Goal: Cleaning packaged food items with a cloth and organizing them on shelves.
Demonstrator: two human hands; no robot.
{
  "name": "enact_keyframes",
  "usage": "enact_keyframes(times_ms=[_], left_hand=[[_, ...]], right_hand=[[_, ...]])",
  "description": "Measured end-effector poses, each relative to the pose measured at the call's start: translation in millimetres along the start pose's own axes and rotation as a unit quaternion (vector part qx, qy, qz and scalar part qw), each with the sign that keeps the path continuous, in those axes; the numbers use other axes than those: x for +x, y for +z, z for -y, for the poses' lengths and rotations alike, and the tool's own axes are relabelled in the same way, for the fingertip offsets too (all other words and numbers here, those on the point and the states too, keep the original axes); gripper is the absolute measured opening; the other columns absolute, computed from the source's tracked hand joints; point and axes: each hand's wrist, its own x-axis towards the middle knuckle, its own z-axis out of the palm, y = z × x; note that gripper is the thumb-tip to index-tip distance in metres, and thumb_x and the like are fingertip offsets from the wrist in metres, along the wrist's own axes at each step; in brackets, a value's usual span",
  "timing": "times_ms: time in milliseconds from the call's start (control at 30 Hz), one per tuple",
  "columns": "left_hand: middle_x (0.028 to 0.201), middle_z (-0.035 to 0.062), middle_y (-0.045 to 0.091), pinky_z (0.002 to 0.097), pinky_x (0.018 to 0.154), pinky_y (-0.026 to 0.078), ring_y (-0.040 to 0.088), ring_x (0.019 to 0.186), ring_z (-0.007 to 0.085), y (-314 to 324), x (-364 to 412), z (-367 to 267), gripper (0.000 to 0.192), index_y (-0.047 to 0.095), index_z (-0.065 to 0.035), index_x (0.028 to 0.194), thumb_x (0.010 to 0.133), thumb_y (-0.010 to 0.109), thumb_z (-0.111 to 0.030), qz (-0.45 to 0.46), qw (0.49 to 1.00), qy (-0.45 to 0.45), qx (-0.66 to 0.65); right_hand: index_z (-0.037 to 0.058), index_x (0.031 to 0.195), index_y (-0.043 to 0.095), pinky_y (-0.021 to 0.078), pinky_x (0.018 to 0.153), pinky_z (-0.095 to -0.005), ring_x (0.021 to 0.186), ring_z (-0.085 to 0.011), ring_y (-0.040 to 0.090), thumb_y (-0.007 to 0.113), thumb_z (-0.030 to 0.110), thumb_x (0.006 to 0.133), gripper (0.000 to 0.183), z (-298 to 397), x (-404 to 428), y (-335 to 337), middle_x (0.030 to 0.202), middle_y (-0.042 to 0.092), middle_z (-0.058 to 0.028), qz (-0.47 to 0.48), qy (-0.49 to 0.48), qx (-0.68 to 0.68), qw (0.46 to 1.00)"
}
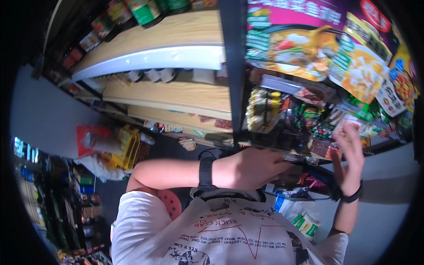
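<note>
My left hand (pixel 253 169), with a black band on the wrist, reaches across my chest, back of the hand up. Its fingers point right, beside dark, blurred items low on the rack; its grasp is hidden. Further right, my right hand (pixel 351 157) is raised with fingers spread and holds nothing visible, in front of shelved food packets. Near it lie a dark red-brown packet (pixel 318 147) and green-and-black packets (pixel 309 114). Yellow-and-white packets (pixel 263 111) stand in a row above my left hand. Large printed food pictures (pixel 298 49) cover the upper right.
Wooden shelves (pixel 172 94) with a white front edge rise ahead on the left, beside a dark upright post (pixel 233 73). A yellow plastic basket (pixel 127 149) and a white bag (pixel 99 167) are at the left. Green-and-white packets (pixel 305 225) lie at the lower right.
</note>
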Motion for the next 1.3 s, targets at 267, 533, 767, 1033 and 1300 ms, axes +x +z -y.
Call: enact_keyframes(times_ms=[267,533,767,1033,1300], left_hand=[[0.106,0.0209,0.062,0.0415,0.085,0.049,0.059,0.097,0.0382,88.5,-208.6,117.2,0.037,0.057,0.0011,0.115,0.084,0.063,-0.019,-0.142,0.942,-0.264,-0.149],[0.098,0.0227,0.066,0.0382,0.08,0.052,0.065,0.09,0.0349,100.4,-477.6,235.2,0.04,0.058,0.0012,0.115,0.084,0.065,-0.023,-0.276,0.812,-0.477,-0.192],[0.106,0.0228,0.064,0.0413,0.085,0.049,0.063,0.096,0.037,133.3,-738.3,400.8,0.043,0.057,0.0005,0.119,0.084,0.063,-0.023,-0.271,0.71,-0.61,-0.225],[0.091,0.0189,0.067,0.0387,0.074,0.051,0.066,0.083,0.0328,270.6,-928.8,582.0,0.031,0.062,-0.0012,0.105,0.083,0.058,-0.023,-0.435,0.452,-0.7,-0.341],[0.092,0.0184,0.067,0.0394,0.075,0.051,0.065,0.084,0.0352,463.5,-986.9,710.7,0.027,0.063,-0.0041,0.103,0.085,0.053,-0.022,-0.391,0.492,-0.706,-0.326]], right_hand=[[0.0015,0.102,0.063,0.05,0.08,-0.04,0.092,-0.036,0.061,0.067,0.007,0.077,0.027,100.0,-16.3,159.6,0.102,0.063,-0.018,0.26,0.008,0.248,0.933],[0.0034,0.108,0.063,0.0514,0.069,-0.0412,0.076,-0.0387,0.063,0.063,0.019,0.084,0.029,255.6,43.0,320.1,0.095,0.064,-0.0222,0.324,0.014,0.199,0.925],[0.0011,0.112,0.061,0.0513,0.079,-0.035,0.091,-0.0272,0.065,0.061,0.021,0.087,0.032,422.1,107.0,564.0,0.098,0.067,-0.0158,0.518,0.086,0.264,0.809],[0.0059,0.109,0.065,0.0508,0.082,-0.0349,0.092,-0.0268,0.065,0.062,0.03,0.086,0.033,554.0,95.5,919.9,0.099,0.067,-0.0159,0.685,0.076,0.143,0.71],[0.0107,0.098,0.068,0.043,0.095,-0.0443,0.112,-0.0369,0.051,0.062,0.022,0.078,0.024,586.9,26.5,1311.4,0.128,0.049,-0.0215,0.704,0.081,0.016,0.705]])
